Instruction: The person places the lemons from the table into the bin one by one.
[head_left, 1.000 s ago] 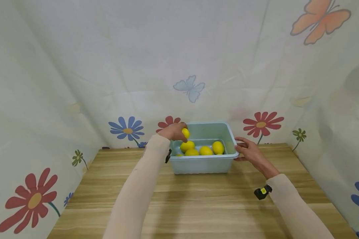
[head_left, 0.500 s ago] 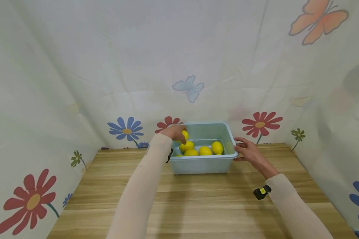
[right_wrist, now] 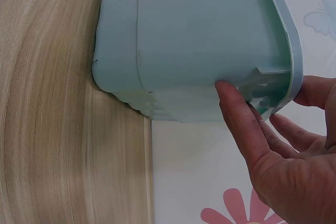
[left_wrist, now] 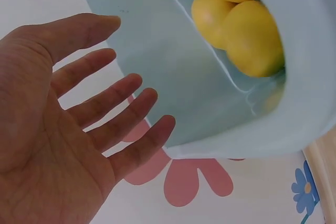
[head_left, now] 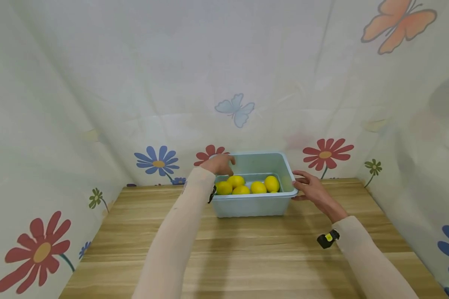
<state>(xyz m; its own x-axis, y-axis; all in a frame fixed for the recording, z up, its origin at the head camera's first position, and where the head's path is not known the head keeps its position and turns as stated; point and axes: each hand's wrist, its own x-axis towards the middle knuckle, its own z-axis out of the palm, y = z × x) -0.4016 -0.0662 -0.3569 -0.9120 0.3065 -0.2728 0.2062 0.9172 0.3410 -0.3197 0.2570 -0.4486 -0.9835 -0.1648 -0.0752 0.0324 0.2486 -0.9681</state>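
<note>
A light blue plastic bin [head_left: 252,206] stands on the wooden table by the back curtain. Several yellow lemons [head_left: 258,187] lie in it, grouped toward its near and left sides. My left hand [head_left: 220,164] hovers over the bin's left end; the left wrist view shows its fingers [left_wrist: 131,148] spread and nothing held, apart from the lemons. At the bin's right end, my right hand [head_left: 311,190] grips the rim. In the right wrist view its fingertips [right_wrist: 227,88] touch the outer wall below the rim while the thumb lies at the rim, its tip hidden.
The wooden tabletop [head_left: 262,257] stretches in front of the bin. A pale curtain [head_left: 179,74] printed with flowers and butterflies encloses the back and both sides. A black wrist device [head_left: 327,238] sits on the right sleeve.
My left hand has let go of the lemon it held, which now lies in the bin's left end with the others. The right hand stays on the rim, and the bin has not visibly moved.
</note>
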